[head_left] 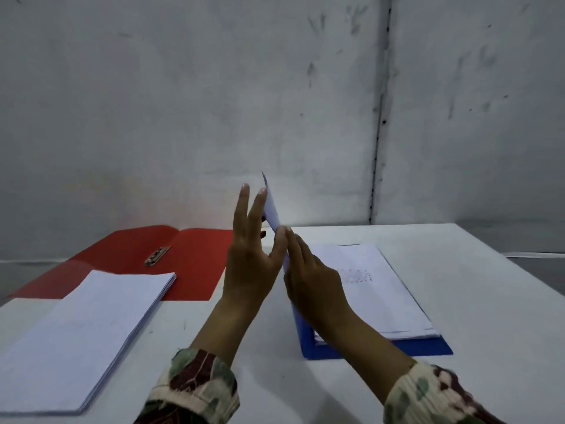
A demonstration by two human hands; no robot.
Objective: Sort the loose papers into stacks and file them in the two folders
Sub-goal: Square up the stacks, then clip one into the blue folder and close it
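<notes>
The blue folder (379, 347) lies open on the right of the table with a stack of white papers (376, 289) inside. Its left cover (272, 209) stands nearly upright, seen edge-on, blue at the base and pale higher up. My left hand (250, 258) touches the cover's left side with straight fingers and thumb. My right hand (315, 276) lies with extended fingers along its right side; its thumb is hidden. The red folder (195, 264) lies open at the back left, its metal clip (156, 256) showing. A second stack of white papers (76, 332) overlaps its front edge.
The white table (489, 316) ends close to a grey wall (214, 102) at the back. Its right edge runs diagonally at the far right. Bare tabletop shows between the two stacks, under my forearms.
</notes>
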